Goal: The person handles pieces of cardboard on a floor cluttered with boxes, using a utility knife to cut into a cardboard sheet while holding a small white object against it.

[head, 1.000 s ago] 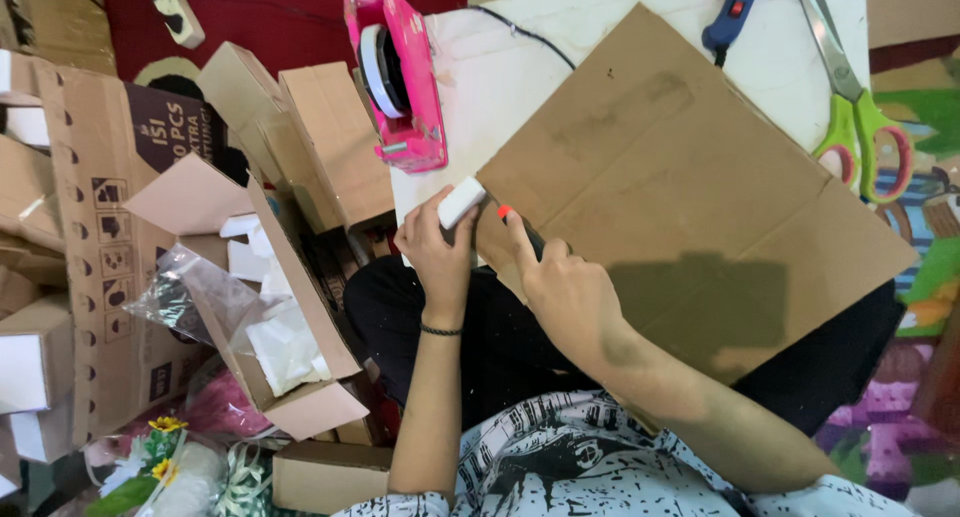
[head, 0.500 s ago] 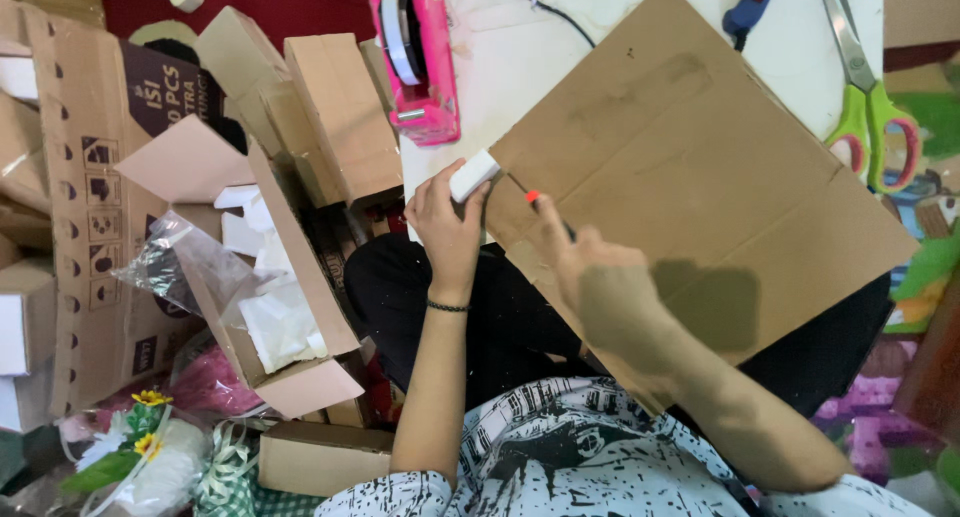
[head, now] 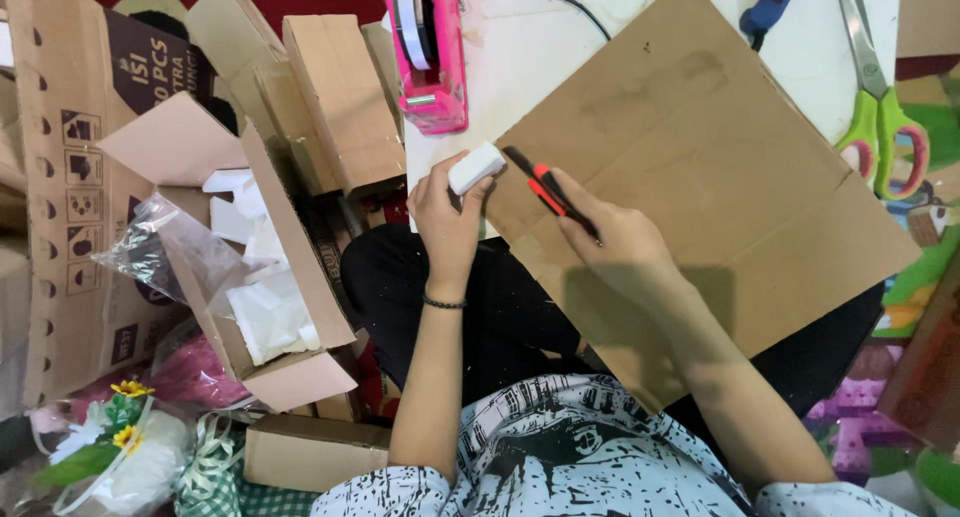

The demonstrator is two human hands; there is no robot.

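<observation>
A large brown cardboard sheet [head: 700, 167] lies tilted across my lap and a white table. My left hand [head: 447, 212] holds a small white block [head: 476, 167] at the sheet's left corner. My right hand [head: 620, 242] rests on the cardboard and grips a black and orange utility knife [head: 548, 190], its tip pointing toward the white block.
A pink tape dispenser [head: 430, 47] stands on the white table [head: 520, 57]. Green-handled scissors [head: 880, 107] and a blue glue gun [head: 768, 2] lie at the top right. Cardboard boxes [head: 330, 97], an open box of white pieces [head: 260, 277] and artificial flowers [head: 120, 427] crowd the left.
My right hand has slid onto the cardboard, and the knife now shows clearly, pointing at the white block. The camera has moved closer and shifted slightly.
</observation>
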